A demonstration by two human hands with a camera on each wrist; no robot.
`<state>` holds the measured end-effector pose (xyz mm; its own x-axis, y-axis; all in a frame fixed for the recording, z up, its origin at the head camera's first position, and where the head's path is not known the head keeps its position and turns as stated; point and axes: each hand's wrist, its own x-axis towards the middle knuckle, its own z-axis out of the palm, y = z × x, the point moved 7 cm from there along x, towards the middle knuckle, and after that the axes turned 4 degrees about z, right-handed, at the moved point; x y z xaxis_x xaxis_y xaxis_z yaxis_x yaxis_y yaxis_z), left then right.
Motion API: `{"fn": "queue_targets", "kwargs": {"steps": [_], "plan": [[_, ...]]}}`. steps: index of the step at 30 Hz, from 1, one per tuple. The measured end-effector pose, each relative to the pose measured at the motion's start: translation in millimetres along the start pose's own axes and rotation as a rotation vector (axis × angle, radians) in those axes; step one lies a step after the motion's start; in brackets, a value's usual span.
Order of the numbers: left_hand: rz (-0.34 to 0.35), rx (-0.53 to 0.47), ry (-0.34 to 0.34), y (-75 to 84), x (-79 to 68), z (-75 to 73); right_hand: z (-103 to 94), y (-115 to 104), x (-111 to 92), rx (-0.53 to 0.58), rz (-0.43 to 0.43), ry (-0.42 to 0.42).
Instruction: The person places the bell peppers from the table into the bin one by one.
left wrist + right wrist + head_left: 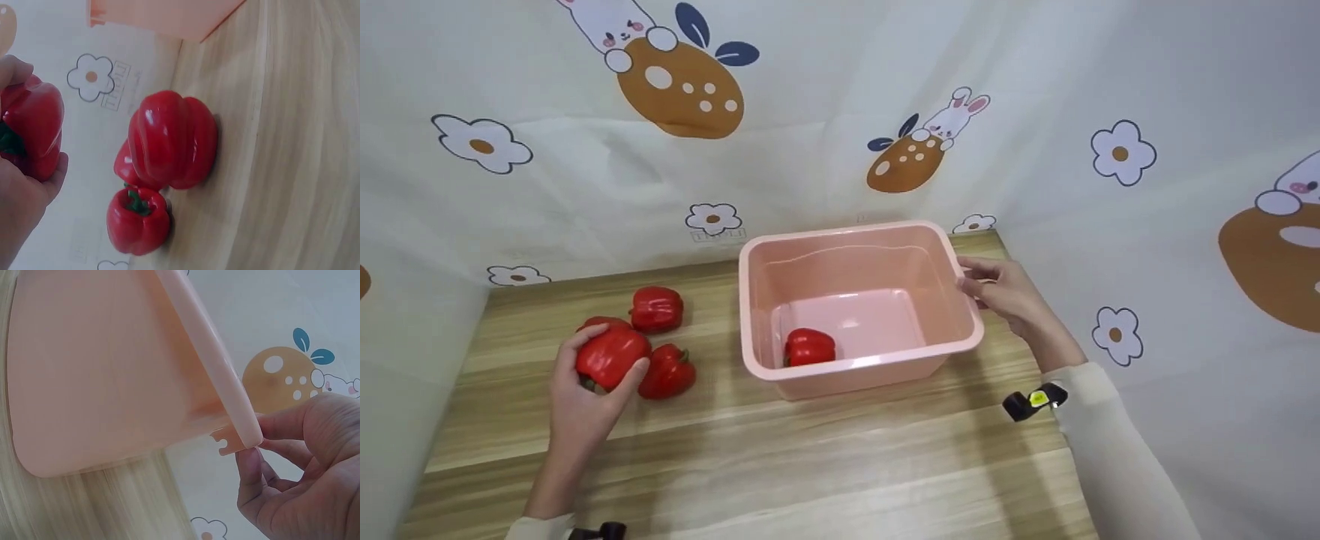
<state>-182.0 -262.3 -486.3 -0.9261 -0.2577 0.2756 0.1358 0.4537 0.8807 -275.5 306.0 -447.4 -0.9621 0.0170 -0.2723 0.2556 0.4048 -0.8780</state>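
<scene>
My left hand [579, 405] grips a red bell pepper [613, 356], held above the table at the left; its green stem shows in the left wrist view. Three more red peppers lie close by: one behind [657, 309], one to the right [666, 373], and a third [604, 322] mostly hidden by the held one. A pink plastic basin [870, 361] stands right of them, with a single red pepper [810, 347] inside at its front left. On the basin's right side, my right hand [1009, 296] pinches the rim [211, 354] between thumb and fingers, seen closely in the right wrist view.
The wood-grain table [810, 465] is bordered at the back and both sides by pale cloth [817, 165] printed with rabbits and flowers. The basin's back rim is near the rear cloth. A black wrist device [1031, 401] sits at my right cuff.
</scene>
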Motion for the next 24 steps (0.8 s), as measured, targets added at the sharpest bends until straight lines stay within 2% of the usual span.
{"fn": "queue_targets", "kwargs": {"steps": [6,13,18,24], "plan": [[0.018,-0.082,-0.053,18.8,10.7,15.2,-1.9,0.3,-0.7,0.032,0.021,0.01],[-0.002,-0.091,-0.092,33.6,18.5,25.0,2.5,2.1,1.4,0.044,0.032,-0.006],[0.031,-0.103,-0.123,49.5,23.8,35.8,1.9,1.4,1.1,0.014,0.043,-0.018],[0.077,-0.095,-0.195,64.1,29.2,50.8,2.6,-3.8,3.1,-0.033,0.041,-0.029]]}}
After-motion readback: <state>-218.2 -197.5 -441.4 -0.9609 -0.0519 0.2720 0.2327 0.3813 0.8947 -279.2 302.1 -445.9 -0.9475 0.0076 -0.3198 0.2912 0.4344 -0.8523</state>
